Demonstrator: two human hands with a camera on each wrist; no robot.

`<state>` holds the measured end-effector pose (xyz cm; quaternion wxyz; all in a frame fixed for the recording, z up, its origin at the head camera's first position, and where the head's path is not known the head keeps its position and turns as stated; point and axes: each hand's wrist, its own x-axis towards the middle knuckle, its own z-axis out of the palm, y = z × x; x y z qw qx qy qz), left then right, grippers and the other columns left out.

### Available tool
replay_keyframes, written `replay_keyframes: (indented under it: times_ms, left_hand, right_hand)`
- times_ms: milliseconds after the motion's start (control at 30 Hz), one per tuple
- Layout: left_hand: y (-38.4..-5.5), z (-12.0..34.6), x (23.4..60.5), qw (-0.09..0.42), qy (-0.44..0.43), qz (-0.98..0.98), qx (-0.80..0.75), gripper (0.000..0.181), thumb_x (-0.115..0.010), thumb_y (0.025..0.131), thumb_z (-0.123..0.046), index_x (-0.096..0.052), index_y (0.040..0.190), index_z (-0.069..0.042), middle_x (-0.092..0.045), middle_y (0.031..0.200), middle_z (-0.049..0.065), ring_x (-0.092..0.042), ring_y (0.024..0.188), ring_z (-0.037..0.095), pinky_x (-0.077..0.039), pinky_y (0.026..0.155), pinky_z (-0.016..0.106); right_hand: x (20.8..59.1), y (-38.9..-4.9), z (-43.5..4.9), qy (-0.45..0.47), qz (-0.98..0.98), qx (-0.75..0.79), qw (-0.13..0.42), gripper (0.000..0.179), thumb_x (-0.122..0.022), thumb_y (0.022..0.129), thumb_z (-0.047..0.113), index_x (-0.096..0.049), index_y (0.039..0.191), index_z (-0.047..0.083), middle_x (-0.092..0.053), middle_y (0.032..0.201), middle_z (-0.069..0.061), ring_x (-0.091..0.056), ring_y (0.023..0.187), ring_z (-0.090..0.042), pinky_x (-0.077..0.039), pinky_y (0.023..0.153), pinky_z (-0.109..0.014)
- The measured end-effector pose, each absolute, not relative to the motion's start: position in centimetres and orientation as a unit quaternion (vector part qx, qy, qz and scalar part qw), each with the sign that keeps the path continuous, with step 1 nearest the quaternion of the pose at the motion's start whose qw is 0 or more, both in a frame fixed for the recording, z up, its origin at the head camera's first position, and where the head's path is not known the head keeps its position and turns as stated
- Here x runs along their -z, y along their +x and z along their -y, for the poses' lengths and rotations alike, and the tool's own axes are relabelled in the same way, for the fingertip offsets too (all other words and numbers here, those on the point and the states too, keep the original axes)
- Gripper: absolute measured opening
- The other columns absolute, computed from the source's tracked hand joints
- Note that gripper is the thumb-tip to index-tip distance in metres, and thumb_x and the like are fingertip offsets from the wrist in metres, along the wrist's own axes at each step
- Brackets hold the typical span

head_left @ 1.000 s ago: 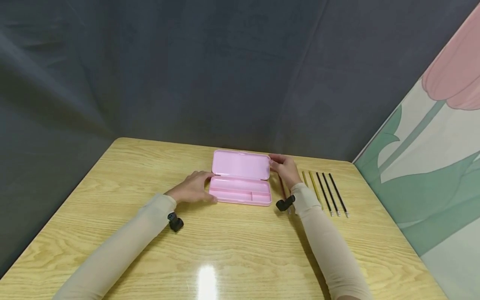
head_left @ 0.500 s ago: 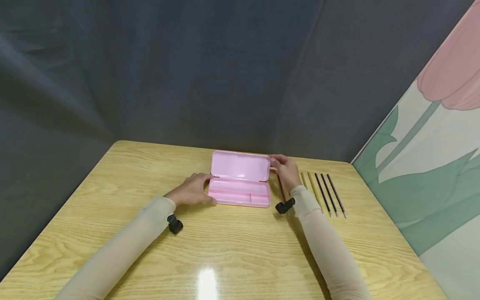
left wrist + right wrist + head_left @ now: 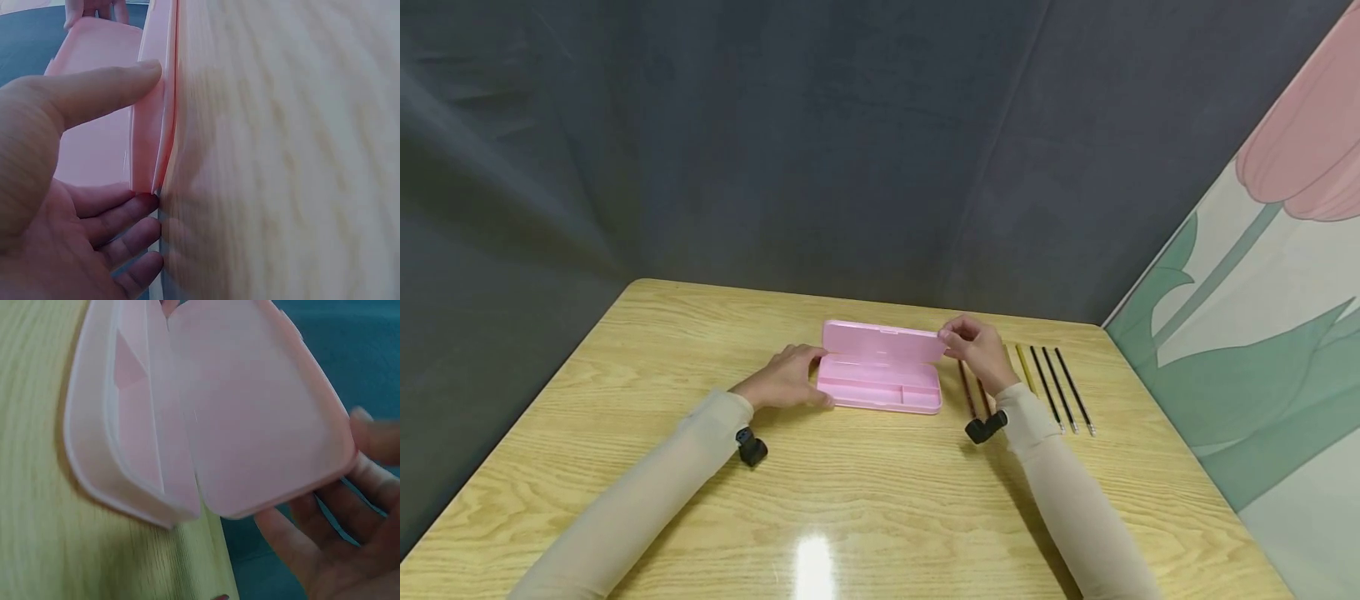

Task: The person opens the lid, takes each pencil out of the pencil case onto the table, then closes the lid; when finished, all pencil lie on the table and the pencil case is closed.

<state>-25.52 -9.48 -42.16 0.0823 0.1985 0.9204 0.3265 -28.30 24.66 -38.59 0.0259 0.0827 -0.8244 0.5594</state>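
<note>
A pink plastic pencil case [image 3: 878, 395] lies on the table, its hinged lid [image 3: 880, 342] raised at a steep angle. Inside the base, low dividers form a long compartment and smaller ones in front. My left hand [image 3: 784, 379] holds the base's left end; in the left wrist view the thumb [image 3: 119, 87] lies against the front wall and the fingers are around the end. With my right hand [image 3: 981, 350] I pinch the lid's right outer corner. The right wrist view shows the thumb [image 3: 375, 439] at the lid's edge and the other fingers behind and below it.
Right of the case several pencils lie side by side: reddish-brown ones [image 3: 967, 390] partly under my right hand, yellow ones [image 3: 1026, 367], and black ones [image 3: 1075, 392] with white-tipped ends. A dark curtain [image 3: 820, 150] hangs behind the wooden table [image 3: 880, 500]; a flower-patterned panel [image 3: 1262, 333] stands at the right.
The lid, leaning far back before, has swung up and forward with my right hand, which has shifted slightly right and toward me. My left hand has stayed at the case's left end.
</note>
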Motion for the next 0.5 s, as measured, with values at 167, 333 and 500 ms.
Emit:
replay_keyframes:
  times_ms: [167, 333, 500]
  left_hand:
    - [-25.7, 9.2, 42.2, 0.087, 0.184, -0.918, -0.341, 0.09, -0.087, 0.077, -0.037, -0.045, 0.147, 0.001, -0.051, 0.148, 0.019, -0.043, 0.138, 0.035, -0.035, 0.119, 0.052]
    - [-25.5, 9.6, 41.8, 0.104, 0.162, -0.905, -0.379, 0.09, -0.086, 0.077, -0.047, -0.041, 0.141, -0.003, -0.048, 0.141, 0.017, -0.049, 0.13, 0.033, -0.042, 0.112, 0.051]
    - [-25.2, 9.7, 41.3, 0.089, 0.219, -0.898, -0.37, 0.086, -0.064, 0.092, -0.061, -0.037, 0.156, -0.01, -0.035, 0.16, 0.017, -0.039, 0.145, 0.037, -0.035, 0.117, 0.06]
  right_hand:
    - [38.9, -27.1, -25.8, 0.159, 0.858, -0.488, -0.003, 0.023, -0.069, 0.097, 0.024, -0.069, 0.108, 0.003, -0.072, 0.114, -0.01, -0.068, 0.109, -0.02, -0.054, 0.099, -0.037]
    - [39.5, -26.0, -26.0, 0.219, 0.874, -0.432, -0.043, 0.025, -0.065, 0.099, 0.02, -0.07, 0.121, 0.01, -0.067, 0.13, -0.012, -0.06, 0.129, -0.034, -0.049, 0.109, -0.053]
    - [40.1, -25.4, -25.2, 0.248, 0.894, -0.373, 0.001, 0.021, -0.07, 0.096, 0.021, -0.073, 0.115, 0.014, -0.071, 0.123, -0.007, -0.065, 0.12, -0.03, -0.052, 0.105, -0.052]
